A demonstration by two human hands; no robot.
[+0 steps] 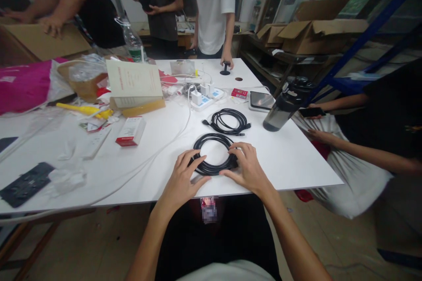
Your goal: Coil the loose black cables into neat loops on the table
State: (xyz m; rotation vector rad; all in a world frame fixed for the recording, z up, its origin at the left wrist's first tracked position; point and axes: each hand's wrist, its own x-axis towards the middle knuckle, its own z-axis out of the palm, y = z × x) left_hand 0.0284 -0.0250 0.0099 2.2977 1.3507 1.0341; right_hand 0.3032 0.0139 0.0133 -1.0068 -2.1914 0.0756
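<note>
Pressing flat: left hand [184,176] and right hand [248,169], fingers spread, gripping nothing | both touch the coiled black cable [213,168] near the front edge of the white table [296,160] | second coil [229,121] just behind.

Looks like a workshop or stockroom: open cardboard boxes [316,30] on shelving [306,56] at upper right; power strip [206,100] and coiled black cables [213,139] on the white table [296,162], centre.
</note>
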